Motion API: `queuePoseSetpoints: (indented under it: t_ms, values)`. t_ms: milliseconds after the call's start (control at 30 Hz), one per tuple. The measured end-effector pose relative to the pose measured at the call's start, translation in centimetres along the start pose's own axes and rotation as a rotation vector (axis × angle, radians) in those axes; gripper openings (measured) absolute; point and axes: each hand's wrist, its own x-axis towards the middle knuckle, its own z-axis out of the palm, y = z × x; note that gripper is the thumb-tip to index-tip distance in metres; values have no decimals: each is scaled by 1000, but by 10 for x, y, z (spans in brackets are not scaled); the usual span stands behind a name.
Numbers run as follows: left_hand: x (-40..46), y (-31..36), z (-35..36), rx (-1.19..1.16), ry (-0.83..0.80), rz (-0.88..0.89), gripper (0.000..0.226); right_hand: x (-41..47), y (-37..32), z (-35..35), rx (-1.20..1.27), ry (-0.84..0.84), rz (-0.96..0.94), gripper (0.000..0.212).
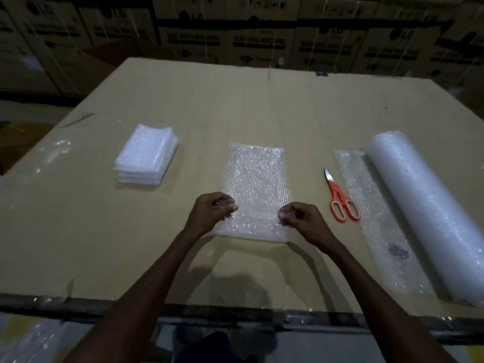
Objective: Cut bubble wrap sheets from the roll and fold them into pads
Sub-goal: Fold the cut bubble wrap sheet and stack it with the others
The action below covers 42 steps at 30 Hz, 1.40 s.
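A cut bubble wrap sheet (255,179) lies in the middle of the cardboard-covered table (235,100). Its near end is lifted and curled over. My left hand (209,213) pinches the sheet's left corner, and my right hand (301,218) pinches the right corner. A stack of several folded pads (146,155) sits to the left. The bubble wrap roll (429,210) lies on the right, with a loose tail (379,226) spread out beside it. Orange-handled scissors (340,197) lie shut between the sheet and the tail.
Stacked cardboard appliance boxes (259,40) stand behind the table. The table's near edge (183,310) has a dark taped rim. Clear plastic (55,150) lies at the left edge of the table.
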Motion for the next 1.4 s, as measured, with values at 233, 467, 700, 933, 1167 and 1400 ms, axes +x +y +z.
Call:
queuePoseSetpoints:
  t_ms: [233,467,700,933,1167,1400]
  values:
    - [99,-7,-34,-72,-7,-35,5,96,-8,-5,116,150,145,3]
    - [182,-20,-32,-97,-61,-106,8,170,5,-10,138,429,201,6]
    - [252,-36,-7,-2,38,-131,8,220,30,-29,84,544,287,7]
    - [279,-57,2,268,116,-112,8,257,61,-32,-84,526,328,6]
    - [278,-69,7,358,197,-37,13,268,57,-24,-289,546,350,14]
    - [232,-64,27,722,231,432,39,233,15,19,-545,567,129,31]
